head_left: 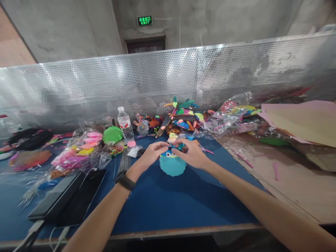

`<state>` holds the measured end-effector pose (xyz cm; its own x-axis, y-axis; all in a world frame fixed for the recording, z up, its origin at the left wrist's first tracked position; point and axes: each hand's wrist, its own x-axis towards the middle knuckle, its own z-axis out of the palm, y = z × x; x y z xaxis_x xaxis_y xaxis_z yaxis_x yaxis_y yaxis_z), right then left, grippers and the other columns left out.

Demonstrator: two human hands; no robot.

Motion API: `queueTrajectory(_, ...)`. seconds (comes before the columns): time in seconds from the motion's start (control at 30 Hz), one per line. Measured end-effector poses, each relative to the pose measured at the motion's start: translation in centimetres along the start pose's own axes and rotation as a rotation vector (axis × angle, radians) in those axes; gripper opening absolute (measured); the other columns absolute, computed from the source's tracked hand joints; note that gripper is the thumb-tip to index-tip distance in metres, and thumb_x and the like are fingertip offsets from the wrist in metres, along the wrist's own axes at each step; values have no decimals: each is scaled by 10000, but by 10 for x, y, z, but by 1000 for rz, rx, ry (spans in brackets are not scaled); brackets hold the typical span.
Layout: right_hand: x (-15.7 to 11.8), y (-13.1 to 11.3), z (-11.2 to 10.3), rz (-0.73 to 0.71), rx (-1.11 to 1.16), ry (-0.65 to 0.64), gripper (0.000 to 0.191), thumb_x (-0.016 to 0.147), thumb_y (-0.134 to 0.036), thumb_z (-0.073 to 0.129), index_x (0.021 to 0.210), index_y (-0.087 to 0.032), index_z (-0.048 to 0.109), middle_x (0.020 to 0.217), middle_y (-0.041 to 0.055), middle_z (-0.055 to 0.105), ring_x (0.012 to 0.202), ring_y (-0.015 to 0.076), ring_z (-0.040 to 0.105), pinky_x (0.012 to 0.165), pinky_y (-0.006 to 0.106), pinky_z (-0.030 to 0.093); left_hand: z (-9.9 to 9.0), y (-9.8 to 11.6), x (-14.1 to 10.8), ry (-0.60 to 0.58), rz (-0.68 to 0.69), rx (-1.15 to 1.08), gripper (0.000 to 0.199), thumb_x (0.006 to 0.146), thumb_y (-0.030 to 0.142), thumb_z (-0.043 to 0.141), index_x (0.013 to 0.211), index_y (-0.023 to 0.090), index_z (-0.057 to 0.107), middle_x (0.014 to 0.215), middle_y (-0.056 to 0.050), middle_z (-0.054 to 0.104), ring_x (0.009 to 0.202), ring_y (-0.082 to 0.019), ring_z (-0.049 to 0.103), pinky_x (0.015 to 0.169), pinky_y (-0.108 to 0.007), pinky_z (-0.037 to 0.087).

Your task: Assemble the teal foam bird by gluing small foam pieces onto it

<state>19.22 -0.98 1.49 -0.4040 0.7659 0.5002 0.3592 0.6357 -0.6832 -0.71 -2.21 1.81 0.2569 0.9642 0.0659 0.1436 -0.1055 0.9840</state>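
Observation:
A light blue, scalloped flat shape (172,165) lies on the blue table surface, with white eyes and a darker blue part at its top. My left hand (154,152) is at the upper left of this figure, its fingers closed in a pinch near a small black piece (170,148). From the right, my right hand (191,152) reaches the same top part, thumb and fingers curled together around its edge. Whether the black piece is held by one hand or both is too small to tell.
Bagged colourful clay (86,147) and a water bottle (125,124) stand left of the hands. Clay figures (183,117) pile up behind. Two dark devices (65,196) with cables lie front left, thin wires (125,166) beside them. Pink sheets (301,119) lie right, before a perforated metal partition (162,75).

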Motion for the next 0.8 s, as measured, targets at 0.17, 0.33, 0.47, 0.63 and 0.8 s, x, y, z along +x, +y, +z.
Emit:
queueTrajectory(0.17,1,0,1,17,-11,-10,251,852,-402,588,974,-187,632,907,51,645,707,138,574,558,243,442,4,6,-4,20,3,-5,247,791,344,652,972,177,673,858,-31,655,639,-104,527,533,-217,336)
queueTrajectory(0.33,1,-1,1,17,-22,-22,248,846,-413,585,938,-190,639,880,45,650,693,140,573,553,245,434,7,11,-7,29,27,-24,224,784,332,674,937,168,686,878,-43,686,725,-132,573,606,-233,389)
queueTrajectory(0.47,1,0,0,20,-33,-28,238,839,-399,590,934,-186,640,878,45,649,657,129,555,545,242,422,7,8,-5,24,43,-31,212,773,310,691,932,169,682,906,-52,698,777,-150,598,636,-243,412)
queueTrajectory(0.63,1,-1,-1,35,-34,-48,260,852,-411,566,956,-181,629,840,37,637,569,104,493,516,237,396,3,1,0,-7,47,-72,222,746,270,718,937,169,668,940,-55,703,811,-156,618,682,-254,436)
queueTrajectory(0.8,1,-3,-1,44,-18,-63,237,862,-393,548,940,-183,626,832,30,634,528,91,462,494,232,377,1,-3,2,-52,64,-119,267,722,234,736,966,163,655,955,-51,695,807,-141,614,701,-247,438)
